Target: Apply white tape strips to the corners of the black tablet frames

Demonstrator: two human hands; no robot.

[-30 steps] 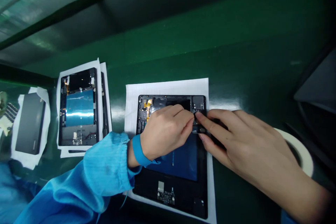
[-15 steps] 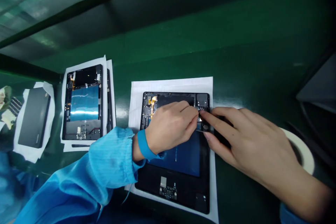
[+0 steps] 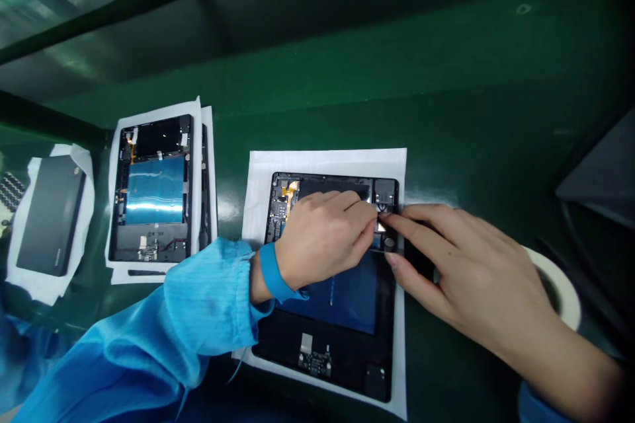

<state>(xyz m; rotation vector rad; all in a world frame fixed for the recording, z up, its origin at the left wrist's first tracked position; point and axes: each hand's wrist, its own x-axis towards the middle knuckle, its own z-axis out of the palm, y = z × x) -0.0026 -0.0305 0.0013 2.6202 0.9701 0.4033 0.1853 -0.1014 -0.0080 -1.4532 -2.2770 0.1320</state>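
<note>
An opened black tablet (image 3: 317, 324) with a blue battery panel and small circuit boards lies on a white sheet (image 3: 327, 158). Over its upper middle is my left hand (image 3: 325, 231), a blue band at the wrist, its fingers curled and pinched at the tablet's upper right part. Whatever the pinch holds is hidden. From the right my right hand (image 3: 461, 264) reaches in, its index fingertip meeting the left fingertips. Its thumb is apart from the index finger and rests near the tablet's right edge, and nothing shows gripped in it.
On the left, another opened tablet (image 3: 155, 192) lies on white sheets over a further device. A dark closed device (image 3: 51, 215) sits on white wrapping at the far left. Partly behind my right hand is a roll of white tape (image 3: 565, 291). A green ledge spans the back.
The view has shifted slightly, so the devices on the left appear further left. Both hands keep almost the same pose over the tablet.
</note>
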